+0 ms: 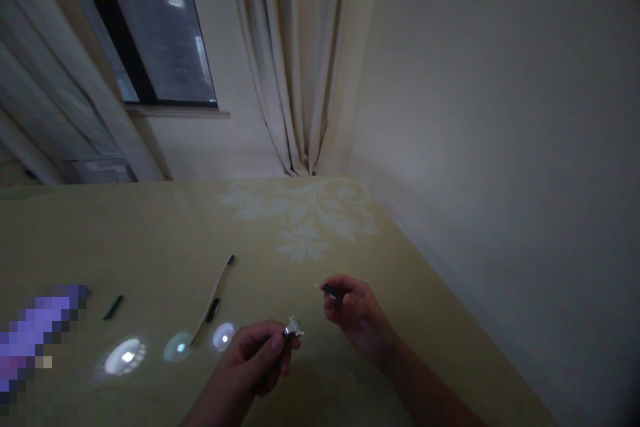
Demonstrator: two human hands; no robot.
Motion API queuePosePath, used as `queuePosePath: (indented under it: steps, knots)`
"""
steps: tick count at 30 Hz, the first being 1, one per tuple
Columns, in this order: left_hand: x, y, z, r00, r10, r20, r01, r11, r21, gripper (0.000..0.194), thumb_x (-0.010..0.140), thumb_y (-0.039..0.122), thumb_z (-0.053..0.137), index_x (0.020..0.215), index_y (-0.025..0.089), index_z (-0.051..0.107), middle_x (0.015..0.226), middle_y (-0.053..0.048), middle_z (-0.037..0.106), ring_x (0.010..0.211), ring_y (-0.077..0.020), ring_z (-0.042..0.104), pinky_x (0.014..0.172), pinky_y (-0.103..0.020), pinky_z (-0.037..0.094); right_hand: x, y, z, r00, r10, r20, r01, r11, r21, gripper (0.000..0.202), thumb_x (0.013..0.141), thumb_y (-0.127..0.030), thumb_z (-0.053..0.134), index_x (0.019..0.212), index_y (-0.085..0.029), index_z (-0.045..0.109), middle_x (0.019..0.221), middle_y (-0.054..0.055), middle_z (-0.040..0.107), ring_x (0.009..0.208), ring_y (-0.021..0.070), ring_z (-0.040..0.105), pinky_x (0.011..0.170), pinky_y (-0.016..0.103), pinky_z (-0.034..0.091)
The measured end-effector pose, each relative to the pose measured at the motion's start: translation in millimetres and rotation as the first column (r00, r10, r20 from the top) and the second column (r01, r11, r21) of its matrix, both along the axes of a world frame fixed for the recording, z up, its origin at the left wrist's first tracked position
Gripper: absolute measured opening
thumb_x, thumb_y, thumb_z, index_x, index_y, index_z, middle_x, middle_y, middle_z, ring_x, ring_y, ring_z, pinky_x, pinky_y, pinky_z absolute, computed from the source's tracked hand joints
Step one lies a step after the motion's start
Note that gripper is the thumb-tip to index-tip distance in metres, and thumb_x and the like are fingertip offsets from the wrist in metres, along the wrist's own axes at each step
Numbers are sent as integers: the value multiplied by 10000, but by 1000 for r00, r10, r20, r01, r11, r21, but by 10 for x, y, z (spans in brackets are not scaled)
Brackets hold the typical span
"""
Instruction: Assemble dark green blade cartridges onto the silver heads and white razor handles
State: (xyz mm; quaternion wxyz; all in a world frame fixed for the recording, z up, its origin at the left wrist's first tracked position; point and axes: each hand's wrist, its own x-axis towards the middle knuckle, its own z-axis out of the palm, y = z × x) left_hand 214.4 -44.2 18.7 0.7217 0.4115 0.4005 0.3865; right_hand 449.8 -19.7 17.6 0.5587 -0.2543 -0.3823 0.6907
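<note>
Shiny metallic piece (293, 329), glossy tabletop (270, 283), cloth curtains (295, 53)

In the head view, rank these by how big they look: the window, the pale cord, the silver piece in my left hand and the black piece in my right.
1. Window
2. Pale cord
3. Silver piece and black piece: too alike and partly hidden to rank.
</note>
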Motion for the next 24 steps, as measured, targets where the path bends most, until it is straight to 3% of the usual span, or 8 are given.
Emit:
queuePosePath:
  steps: [4,10,12,13,14,15,19,24]
  knots:
    - [-13,10,13,999,8,-48,-6,999,33,583,767,721,847,848,145,816,631,-3,584,529,-70,364,525,-237,203,43,75,-33,1000,0,-16,-1,995,-102,454,740,-500,979,1035,-191,828,886,34,771,754,115,705,718,203,538]
    - [-6,79,43,995,39,-93,-34,998,50,584,782,714,835,871,137,817,674,-7,593,541,-72,354,531,-245,185,158,186,-11,974,-86,210,85,996,9,428,791,-453,918,1095,-210,739,1115,97,803,1029,224,779,866,315,583]
    - [-6,98,60,992,78,-99,-74,996,44,583,788,712,830,911,142,823,694,-6,597,550,-73,355,542,-246,180,226,283,28,906,-122,405,85,991,107,421,834,-453,852,1123,-201,678,1149,131,793,1061,259,783,906,378,599]
    - [-8,107,68,991,93,-100,-89,995,43,591,782,718,832,923,144,825,698,-5,598,551,-73,352,544,-247,179,261,344,57,821,-159,549,67,980,185,404,871,-445,799,1146,-199,636,1176,154,785,1079,269,783,917,401,605]
    - [-11,115,75,989,107,-99,-104,994,44,599,772,723,835,932,146,826,704,-5,599,553,-74,349,546,-249,178,295,409,91,656,-207,726,12,964,265,361,930,-423,714,1182,-195,595,1209,171,772,1099,262,780,926,399,607]
    - [-16,124,80,988,123,-97,-120,992,42,603,763,726,840,937,149,827,712,-6,602,557,-77,350,548,-249,181,328,477,129,422,-252,871,-83,946,314,322,979,-406,621,1216,-197,556,1224,169,764,1096,236,779,917,374,611]
    - [-28,157,71,984,162,-67,-162,987,16,601,738,722,861,916,149,824,735,-9,603,573,-81,359,557,-247,196,430,721,301,102,-280,955,-226,928,296,285,872,-257,705,1126,-174,608,1083,140,774,971,243,771,887,361,587]
    - [-15,156,55,989,141,-53,-141,990,11,594,759,719,849,951,157,830,736,1,604,559,-71,354,556,-242,180,421,903,496,-305,-284,909,-390,908,152,242,742,-160,776,976,-161,714,1066,170,773,1037,345,732,881,390,535]
